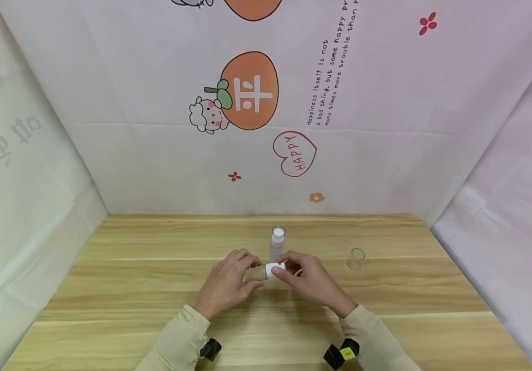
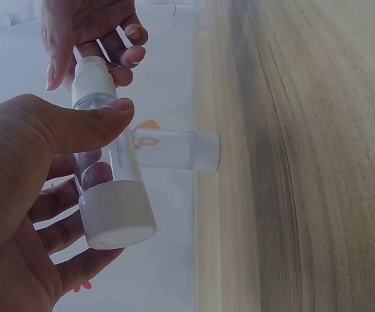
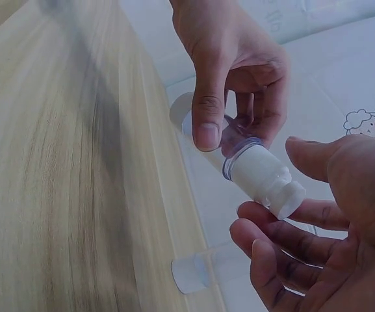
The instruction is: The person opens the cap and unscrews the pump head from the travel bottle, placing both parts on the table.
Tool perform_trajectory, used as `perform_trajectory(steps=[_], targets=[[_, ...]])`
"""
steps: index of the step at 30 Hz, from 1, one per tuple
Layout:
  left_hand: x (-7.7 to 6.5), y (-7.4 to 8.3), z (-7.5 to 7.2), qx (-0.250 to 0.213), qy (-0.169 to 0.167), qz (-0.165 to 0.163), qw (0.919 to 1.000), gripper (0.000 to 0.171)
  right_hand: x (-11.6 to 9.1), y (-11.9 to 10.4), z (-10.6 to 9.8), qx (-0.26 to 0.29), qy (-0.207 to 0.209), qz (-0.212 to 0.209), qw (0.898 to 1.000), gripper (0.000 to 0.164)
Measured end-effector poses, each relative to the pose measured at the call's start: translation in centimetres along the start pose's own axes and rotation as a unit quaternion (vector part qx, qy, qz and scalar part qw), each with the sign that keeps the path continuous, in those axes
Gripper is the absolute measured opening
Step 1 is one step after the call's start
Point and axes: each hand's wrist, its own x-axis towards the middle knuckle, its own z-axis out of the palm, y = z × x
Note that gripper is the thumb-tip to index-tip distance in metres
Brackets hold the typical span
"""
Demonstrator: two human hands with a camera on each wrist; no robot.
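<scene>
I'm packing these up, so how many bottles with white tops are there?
2. The held bottle is tilted in the left hand; the standing bottle is on the table, just beyond the hands. No others show.

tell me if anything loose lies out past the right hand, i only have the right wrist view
Observer: Yes, the head view shows a clear, hollow piece on the table, to the right of the right hand and apart from it.

Operator: ok and the other bottle is cut off for me, what's at its upper end

Observer: A white top, with a clear round rim showing around it in the head view.

Operator: last one, the underside of the held bottle points away from me, can you see it

Observer: Yes, the left wrist view catches the underside: pale and round.
</scene>
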Motion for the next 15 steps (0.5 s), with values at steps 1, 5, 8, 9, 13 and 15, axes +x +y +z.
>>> perform_trajectory(steps=[1, 5, 8, 9, 13, 15], targets=[[0.0, 0.03, 0.01, 0.0, 0.002, 0.0, 1.0, 0.036, -0.01, -0.01, 0.01, 0.001, 0.0, 0.001, 1.0, 0.029], [0.02, 0.13, 0.03, 0.003, 0.009, 0.001, 1.0, 0.036, 0.04, 0.04, 0.05, 0.006, 0.0, 0.004, 1.0, 0.029], [0.05, 0.21, -0.01, 0.002, 0.014, 0.004, 0.9999, 0.036, 0.15, 0.1, 0.08, 0.01, 0.0, 0.006, 1.0, 0.03], [0.07, 0.24, -0.02, 0.002, 0.016, 0.005, 0.9999, 0.036, 0.18, 0.12, 0.07, 0.012, 0.0, 0.005, 1.0, 0.03], [0.13, 0.36, -0.09, 0.003, 0.023, 0.011, 0.9997, 0.036, 0.27, 0.13, 0.13, 0.019, 0.0, 0.01, 1.0, 0.028], [0.15, 0.39, -0.08, 0.007, 0.027, 0.014, 0.9995, 0.036, 0.29, 0.14, 0.17, 0.021, -0.001, 0.009, 1.0, 0.026]])
